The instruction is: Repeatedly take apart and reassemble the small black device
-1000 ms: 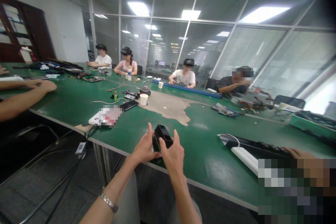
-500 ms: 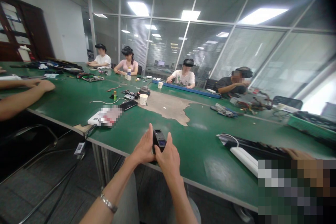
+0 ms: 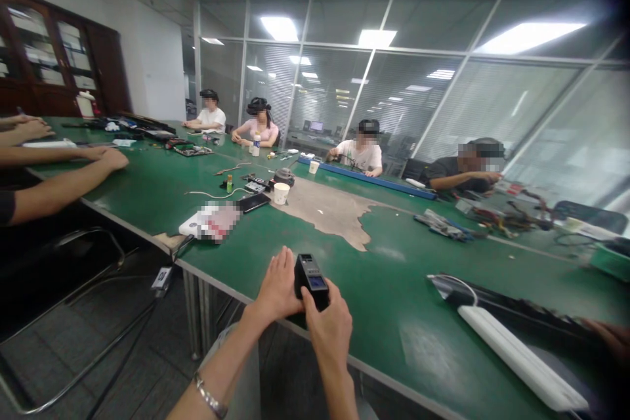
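A small black device point(image 3: 312, 281) with a lit little screen stands at the near edge of the green table point(image 3: 394, 289). My right hand point(image 3: 331, 321) is wrapped round its near right side, the thumb on the near face below the screen. On its left side, my left hand point(image 3: 279, 287) lies against it with the fingers stretched out and pointing up and away. The underside of the device is hidden by my hands. A silver bracelet point(image 3: 209, 397) is on my left wrist.
A white power strip point(image 3: 522, 357) lies at right beside a long dark part. Farther off are a paper cup point(image 3: 281, 193), a black phone point(image 3: 253, 203), a blurred white item point(image 3: 211, 220) and a tan bare patch point(image 3: 325, 207). Other people sit around, with forearms point(image 3: 69, 177) at left.
The view has shifted, so the table's contents appear farther right and lower. My right fingers have closed round the device, whose screen shows more. My left fingers remain spread beside it.
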Motion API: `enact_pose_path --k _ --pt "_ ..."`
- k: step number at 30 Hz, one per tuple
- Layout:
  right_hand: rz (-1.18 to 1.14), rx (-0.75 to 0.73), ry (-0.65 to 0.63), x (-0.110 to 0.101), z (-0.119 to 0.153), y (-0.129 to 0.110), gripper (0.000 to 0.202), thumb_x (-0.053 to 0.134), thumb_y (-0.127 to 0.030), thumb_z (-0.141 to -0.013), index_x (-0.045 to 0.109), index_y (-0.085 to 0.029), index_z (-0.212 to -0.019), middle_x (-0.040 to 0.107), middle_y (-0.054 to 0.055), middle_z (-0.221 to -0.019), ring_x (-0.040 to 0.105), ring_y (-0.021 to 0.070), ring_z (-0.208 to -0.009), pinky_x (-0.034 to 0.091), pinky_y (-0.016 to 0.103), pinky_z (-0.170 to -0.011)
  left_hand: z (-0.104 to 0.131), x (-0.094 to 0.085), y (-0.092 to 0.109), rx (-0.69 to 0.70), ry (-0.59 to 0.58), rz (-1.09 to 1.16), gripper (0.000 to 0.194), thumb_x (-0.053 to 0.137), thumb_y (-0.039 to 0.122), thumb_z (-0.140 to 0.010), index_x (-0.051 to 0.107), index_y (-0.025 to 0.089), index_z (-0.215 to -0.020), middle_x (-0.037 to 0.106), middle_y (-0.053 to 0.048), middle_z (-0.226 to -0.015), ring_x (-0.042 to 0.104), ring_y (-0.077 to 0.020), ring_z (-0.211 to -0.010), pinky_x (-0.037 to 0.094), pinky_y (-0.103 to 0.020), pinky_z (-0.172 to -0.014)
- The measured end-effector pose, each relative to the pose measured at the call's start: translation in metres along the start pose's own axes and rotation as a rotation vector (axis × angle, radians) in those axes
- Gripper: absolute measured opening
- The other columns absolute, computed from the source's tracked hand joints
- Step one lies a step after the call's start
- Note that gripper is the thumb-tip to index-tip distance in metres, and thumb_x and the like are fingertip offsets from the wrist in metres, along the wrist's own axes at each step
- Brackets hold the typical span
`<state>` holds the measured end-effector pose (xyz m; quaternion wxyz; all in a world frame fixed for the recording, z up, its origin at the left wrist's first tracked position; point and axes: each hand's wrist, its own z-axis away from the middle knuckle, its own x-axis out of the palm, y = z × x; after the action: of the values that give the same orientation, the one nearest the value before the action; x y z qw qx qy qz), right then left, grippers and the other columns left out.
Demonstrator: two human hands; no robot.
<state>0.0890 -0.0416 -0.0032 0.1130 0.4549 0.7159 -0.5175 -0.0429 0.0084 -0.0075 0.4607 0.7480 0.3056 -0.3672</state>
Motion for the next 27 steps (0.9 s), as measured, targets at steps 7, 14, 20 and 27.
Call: enact_pose_path --k 7,14,20,27 --pt "-0.081 -0.021 0.116 -0.005 -0.005 -0.01 0.053 0.058 -0.052 -0.079 0.06 -0.017 -0.119 0.067 0.011 -0.111 0.06 0.0277 -0.102 0.043 0.036 -0.088 -0.001 -0.003 0.002 -0.004 -0.036 -0.037 0.106 0.068 0.054 -0.059 0.028 0.002 -0.142 0.018 -0.026 -0.154 0.015 -0.0333 -0.145 0.013 -0.048 -0.119" --pt "-0.085 0.093 0.226 -0.035 -0.023 0.006 0.055 0.058 -0.057 -0.079 0.06 -0.019 -0.119 0.067 0.011 -0.111 0.062 0.0269 -0.098 0.044 0.034 -0.084 -0.001 -0.003 0.0 0.026 -0.055 0.01 0.129 0.068 0.083 -0.045 0.028 0.01 -0.144 0.026 -0.023 -0.152 0.023 -0.0366 -0.142 0.014 -0.053 -0.118" --pt "0.083 0.125 0.123 -0.033 -0.019 0.046 0.055 0.051 -0.055 -0.082 0.059 -0.016 -0.12 0.067 0.013 -0.107 0.061 0.0279 -0.096 0.043 0.035 -0.082 -0.002 -0.007 0.005 0.057 -0.028 0.003 0.12 0.066 0.085 -0.048 0.032 0.017 -0.142 0.037 -0.018 -0.147 0.031 -0.0382 -0.138 0.015 -0.057 -0.116" --pt "0.2 0.034 0.108 -0.029 -0.012 0.045 0.073 0.053 -0.058 -0.082 0.047 -0.006 -0.132 0.061 0.02 -0.119 0.051 0.0322 -0.113 0.042 0.037 -0.089 -0.011 -0.022 0.007 0.103 -0.184 -0.064 0.129 0.065 0.086 -0.043 0.029 0.014 -0.144 0.039 -0.019 -0.145 0.035 -0.0414 -0.133 0.023 -0.056 -0.111"
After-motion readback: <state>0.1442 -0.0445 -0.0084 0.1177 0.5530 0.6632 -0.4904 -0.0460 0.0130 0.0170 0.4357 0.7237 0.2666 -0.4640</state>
